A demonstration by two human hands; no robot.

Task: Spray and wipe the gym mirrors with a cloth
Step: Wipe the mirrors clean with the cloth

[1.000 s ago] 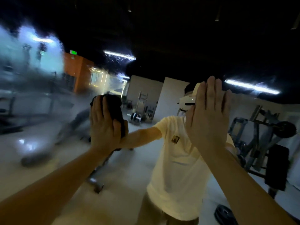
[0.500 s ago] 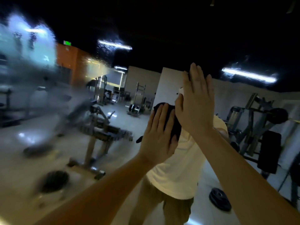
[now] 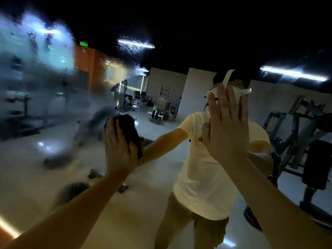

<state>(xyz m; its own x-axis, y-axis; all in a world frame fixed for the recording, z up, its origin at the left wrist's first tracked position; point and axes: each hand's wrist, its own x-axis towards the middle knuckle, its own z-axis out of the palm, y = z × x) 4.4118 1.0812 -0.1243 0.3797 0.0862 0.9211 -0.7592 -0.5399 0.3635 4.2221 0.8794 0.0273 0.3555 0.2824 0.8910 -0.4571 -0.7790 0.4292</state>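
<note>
A crumpled black cloth (image 3: 131, 129) is pressed to the misted wall mirror (image 3: 53, 90) under the flat-fingered left hand (image 3: 119, 151), with the right hand (image 3: 226, 131) splayed wide alongside.

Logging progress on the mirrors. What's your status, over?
Left hand flat, pressing dark cloth on mirror. Right hand open, flat on it too. Mirror's left part hazy, droplets up top. Nothing blocking the cloth.

Black cloth (image 3: 130, 131) against gym mirror (image 3: 45, 90)
Cloth bunched, pressed to the glass; mirror's left part fogged with spray.
</note>
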